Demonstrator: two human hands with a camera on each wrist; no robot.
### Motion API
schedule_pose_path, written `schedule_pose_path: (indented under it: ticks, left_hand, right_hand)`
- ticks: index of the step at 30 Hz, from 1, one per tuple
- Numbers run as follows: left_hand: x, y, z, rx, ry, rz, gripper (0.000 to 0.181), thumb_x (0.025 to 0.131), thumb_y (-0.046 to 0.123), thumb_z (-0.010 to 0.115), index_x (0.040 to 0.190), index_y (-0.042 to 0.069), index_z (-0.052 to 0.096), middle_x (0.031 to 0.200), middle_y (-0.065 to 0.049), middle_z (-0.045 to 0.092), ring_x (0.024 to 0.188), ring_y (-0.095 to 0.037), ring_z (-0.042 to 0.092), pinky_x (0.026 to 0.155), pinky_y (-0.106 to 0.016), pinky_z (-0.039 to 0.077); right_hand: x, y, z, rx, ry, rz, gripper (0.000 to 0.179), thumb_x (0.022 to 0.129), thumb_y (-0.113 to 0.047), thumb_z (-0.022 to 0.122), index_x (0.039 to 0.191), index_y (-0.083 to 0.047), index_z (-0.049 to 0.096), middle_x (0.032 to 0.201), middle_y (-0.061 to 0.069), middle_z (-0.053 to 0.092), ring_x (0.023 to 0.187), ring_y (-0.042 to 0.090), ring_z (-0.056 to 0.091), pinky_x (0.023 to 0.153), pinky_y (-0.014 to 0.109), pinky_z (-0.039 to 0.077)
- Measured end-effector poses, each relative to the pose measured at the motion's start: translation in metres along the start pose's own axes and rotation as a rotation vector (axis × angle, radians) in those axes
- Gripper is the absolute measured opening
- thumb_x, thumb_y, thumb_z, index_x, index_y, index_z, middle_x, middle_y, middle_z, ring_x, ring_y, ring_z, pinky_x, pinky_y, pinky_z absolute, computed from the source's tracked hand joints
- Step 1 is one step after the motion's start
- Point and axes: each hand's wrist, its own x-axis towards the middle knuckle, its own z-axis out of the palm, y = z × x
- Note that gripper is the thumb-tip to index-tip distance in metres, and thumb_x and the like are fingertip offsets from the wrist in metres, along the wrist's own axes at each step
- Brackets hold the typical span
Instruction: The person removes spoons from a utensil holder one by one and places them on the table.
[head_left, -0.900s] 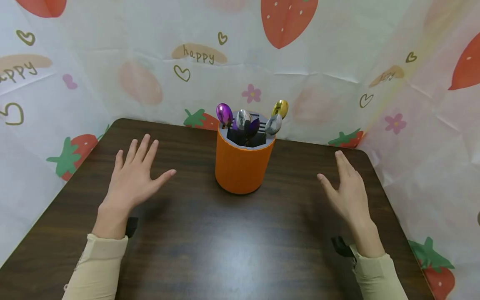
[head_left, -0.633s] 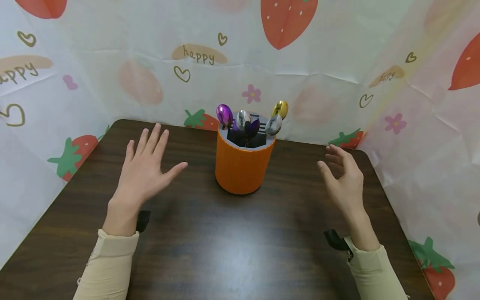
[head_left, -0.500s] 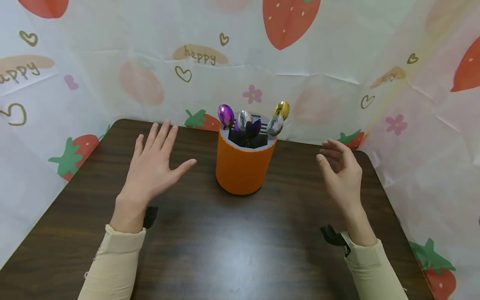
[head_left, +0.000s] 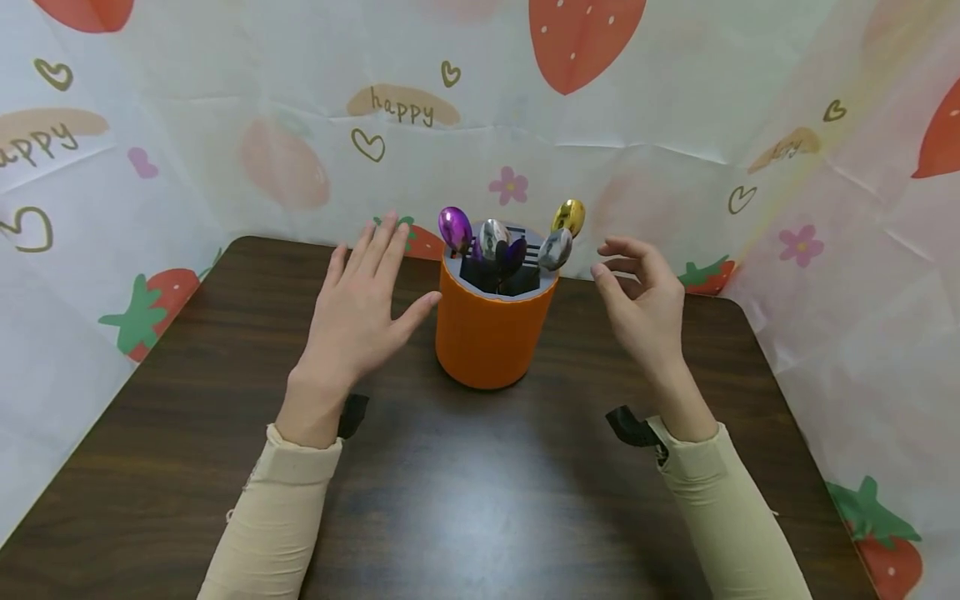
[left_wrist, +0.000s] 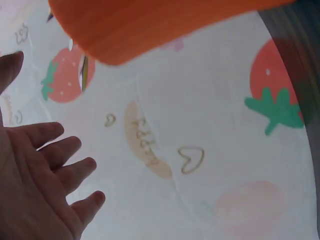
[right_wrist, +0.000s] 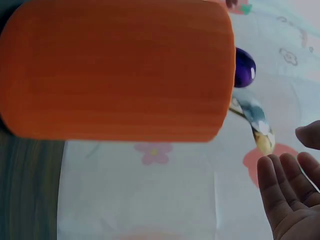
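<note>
An orange cylindrical holder stands upright on the table, with several spoons in its top. Among them are a purple spoon, a gold spoon and silver spoons, one silver spoon leaning to the right. My left hand is just left of the holder, fingers spread and straight, its thumb tip overlapping the holder's edge in the head view. To the right my right hand hovers with loosely bent fingers and nothing between them, fingertips close to the silver and gold spoons. Forks show partly behind the spoons.
The dark wooden table ends at the back and sides against a sheet printed with strawberries and hearts. Black wrist straps, such as the strap at the right wrist, show beside both sleeves.
Both hands have moved inward and farther forward, toward the holder from either side. The right fingers have bent from nearly straight. The holder and spoons have stayed in place.
</note>
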Motion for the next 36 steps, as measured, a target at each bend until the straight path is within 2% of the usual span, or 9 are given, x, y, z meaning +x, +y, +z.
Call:
schedule_pose_path:
  ticks: [6, 11, 14, 16, 20, 27, 32, 36]
  left_hand:
    - [0.007, 0.015, 0.013, -0.019, 0.066, 0.077, 0.082, 0.104, 0.053, 0.057, 0.165, 0.009, 0.027, 0.172, -0.008, 0.024, 0.159, -0.030, 0.020, 0.129, -0.054, 0.011]
    - [0.006, 0.023, 0.022, -0.006, 0.094, 0.139, 0.079, 0.103, 0.051, 0.057, 0.163, 0.006, 0.032, 0.171, -0.010, 0.027, 0.159, -0.029, 0.022, 0.129, -0.054, 0.014]
    - [0.003, 0.026, 0.025, 0.005, 0.098, 0.154, 0.078, 0.103, 0.050, 0.057, 0.162, 0.004, 0.034, 0.170, -0.011, 0.028, 0.158, -0.031, 0.024, 0.128, -0.054, 0.016]
    - [0.001, 0.027, 0.027, 0.011, 0.091, 0.144, 0.078, 0.104, 0.050, 0.057, 0.162, 0.003, 0.034, 0.170, -0.012, 0.028, 0.157, -0.032, 0.025, 0.129, -0.054, 0.016]
    - [0.000, 0.027, 0.029, 0.021, 0.056, 0.104, 0.080, 0.105, 0.051, 0.055, 0.163, 0.003, 0.031, 0.171, -0.011, 0.024, 0.158, -0.032, 0.023, 0.129, -0.053, 0.015]
    - [0.005, 0.027, 0.031, 0.037, -0.058, 0.070, 0.083, 0.106, 0.058, 0.047, 0.164, 0.003, 0.026, 0.172, -0.012, 0.021, 0.159, -0.032, 0.019, 0.130, -0.050, 0.010]
    - [0.011, 0.027, 0.034, 0.059, -0.146, 0.044, 0.086, 0.106, 0.062, 0.040, 0.165, 0.003, 0.022, 0.172, -0.014, 0.018, 0.160, -0.030, 0.013, 0.130, -0.048, 0.007]
    - [0.013, 0.027, 0.035, 0.055, -0.173, 0.037, 0.087, 0.106, 0.062, 0.040, 0.165, 0.002, 0.020, 0.172, -0.015, 0.019, 0.160, -0.030, 0.014, 0.131, -0.046, 0.006]
  right_hand:
    - [0.010, 0.001, 0.014, -0.024, -0.007, -0.009, 0.033, 0.097, 0.000, 0.070, 0.130, 0.004, 0.065, 0.120, 0.016, 0.068, 0.099, 0.014, 0.068, 0.081, 0.021, 0.057]
    - [0.014, 0.000, 0.022, -0.056, -0.005, 0.003, 0.031, 0.097, -0.003, 0.071, 0.128, 0.002, 0.068, 0.117, 0.015, 0.068, 0.098, 0.014, 0.068, 0.082, 0.019, 0.057]
    - [0.015, -0.001, 0.026, -0.058, 0.004, 0.016, 0.029, 0.097, -0.005, 0.073, 0.126, 0.001, 0.069, 0.115, 0.014, 0.068, 0.097, 0.017, 0.069, 0.081, 0.018, 0.057]
    - [0.016, -0.001, 0.029, -0.051, 0.006, 0.022, 0.029, 0.097, -0.006, 0.073, 0.125, 0.001, 0.070, 0.114, 0.016, 0.068, 0.097, 0.019, 0.069, 0.081, 0.018, 0.057]
    - [0.017, -0.002, 0.034, -0.036, 0.004, 0.053, 0.028, 0.097, -0.010, 0.075, 0.122, 0.000, 0.071, 0.112, 0.016, 0.067, 0.096, 0.017, 0.069, 0.080, 0.017, 0.057]
    - [0.018, -0.002, 0.039, -0.023, 0.015, 0.119, 0.029, 0.095, -0.012, 0.078, 0.120, 0.001, 0.070, 0.109, 0.013, 0.068, 0.091, 0.013, 0.067, 0.081, 0.020, 0.058]
    - [0.018, -0.001, 0.040, 0.044, 0.010, 0.166, 0.030, 0.094, -0.009, 0.079, 0.119, 0.003, 0.069, 0.104, 0.012, 0.067, 0.090, 0.014, 0.065, 0.080, 0.021, 0.058]
    - [0.019, -0.001, 0.039, 0.097, 0.001, 0.194, 0.030, 0.092, -0.006, 0.080, 0.118, 0.006, 0.069, 0.100, 0.011, 0.067, 0.087, 0.015, 0.065, 0.079, 0.020, 0.058]
